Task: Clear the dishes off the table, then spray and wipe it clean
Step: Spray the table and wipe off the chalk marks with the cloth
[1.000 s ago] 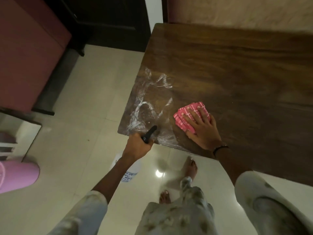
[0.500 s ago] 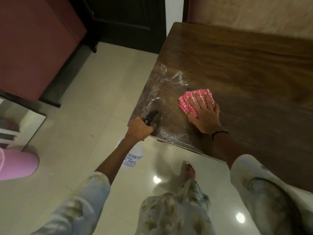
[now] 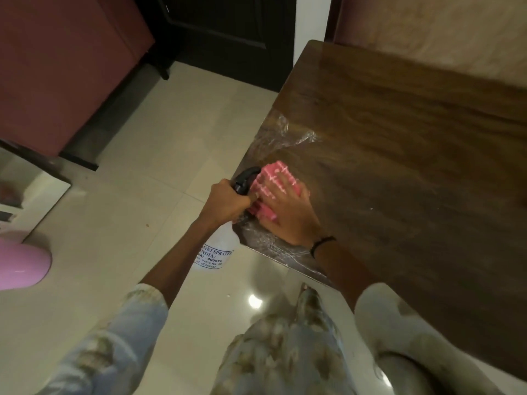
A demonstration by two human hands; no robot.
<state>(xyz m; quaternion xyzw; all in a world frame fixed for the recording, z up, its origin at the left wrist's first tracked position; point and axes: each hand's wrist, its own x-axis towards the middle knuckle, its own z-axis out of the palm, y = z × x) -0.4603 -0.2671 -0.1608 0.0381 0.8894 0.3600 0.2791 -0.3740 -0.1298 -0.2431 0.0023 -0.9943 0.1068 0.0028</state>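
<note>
The dark wooden table [image 3: 399,132] fills the right of the view, and its near left corner shines with wet streaks. A folded pink cloth [image 3: 265,185] lies on that corner. My right hand [image 3: 285,215] presses flat on the cloth with its fingers spread. My left hand [image 3: 225,202] grips the black trigger head of a white spray bottle [image 3: 215,253], which hangs just off the table's left edge, right beside the cloth.
Pale glossy floor tiles [image 3: 159,172] lie left of the table. A dark red cabinet [image 3: 65,61] stands at upper left beside a black door [image 3: 228,32]. A pink rounded object [image 3: 20,266] sits at the left edge. My legs are below the table corner.
My right hand has slid the pink cloth left and toward the near corner, up against the spray bottle. The wet streaks near the edge have been wiped over. My left hand still holds the bottle.
</note>
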